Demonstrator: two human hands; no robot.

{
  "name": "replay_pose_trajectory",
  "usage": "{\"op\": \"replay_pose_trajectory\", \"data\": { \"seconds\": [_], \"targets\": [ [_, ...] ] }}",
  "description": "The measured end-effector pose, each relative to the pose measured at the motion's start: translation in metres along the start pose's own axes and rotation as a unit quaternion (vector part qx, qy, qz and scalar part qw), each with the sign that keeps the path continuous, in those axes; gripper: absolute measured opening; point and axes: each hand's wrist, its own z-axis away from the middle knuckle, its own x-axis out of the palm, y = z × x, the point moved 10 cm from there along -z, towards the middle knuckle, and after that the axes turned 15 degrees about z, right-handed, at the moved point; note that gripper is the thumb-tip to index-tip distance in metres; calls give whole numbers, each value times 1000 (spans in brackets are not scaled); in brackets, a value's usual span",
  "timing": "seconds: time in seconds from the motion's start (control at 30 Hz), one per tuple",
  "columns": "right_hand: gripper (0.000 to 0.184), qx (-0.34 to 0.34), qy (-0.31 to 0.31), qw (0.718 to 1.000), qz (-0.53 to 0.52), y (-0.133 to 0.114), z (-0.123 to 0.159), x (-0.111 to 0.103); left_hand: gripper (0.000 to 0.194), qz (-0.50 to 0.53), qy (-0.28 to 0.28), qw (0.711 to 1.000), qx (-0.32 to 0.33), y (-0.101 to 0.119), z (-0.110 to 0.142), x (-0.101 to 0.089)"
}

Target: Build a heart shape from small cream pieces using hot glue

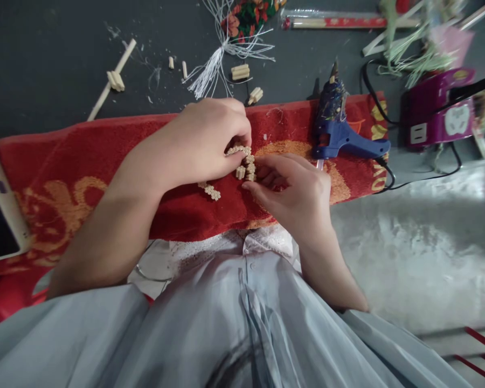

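Between my hands, over a red towel (186, 213), is a curved chain of small pale wooden stick pieces (249, 161). My left hand (206, 137) pinches its upper end between thumb and fingers. My right hand (293, 183) is at the chain's right side, its fingers curled and thumb near the lower end; whether it grips the chain is hard to tell. A small bundle of short sticks (240, 172) sits inside the curve. Another short cluster of stick pieces (212, 191) lies on the towel below my left hand, partly covered by it.
A blue glue gun (339, 134) lies on the towel at right, near a purple power socket block (438, 110). Stick bundles (240, 71), white strings (218, 62) and a long stick (112, 81) lie on the dark table (64, 64). A tablet-like device (2, 199) is at left.
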Motion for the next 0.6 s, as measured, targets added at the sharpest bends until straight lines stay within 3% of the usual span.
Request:
{"op": "replay_pose_trajectory", "data": {
  "seconds": [0.37, 0.6],
  "targets": [
    [14, 0, -10, 999, -40, 6, -11, -9, 22, 13, 4, 1000, 14, 2, 1, 0],
    [10, 0, -26, 999, -36, 8, -19, -2, 24, 10, 1, 1000, -2, 1, 0, 0]
  ]
}}
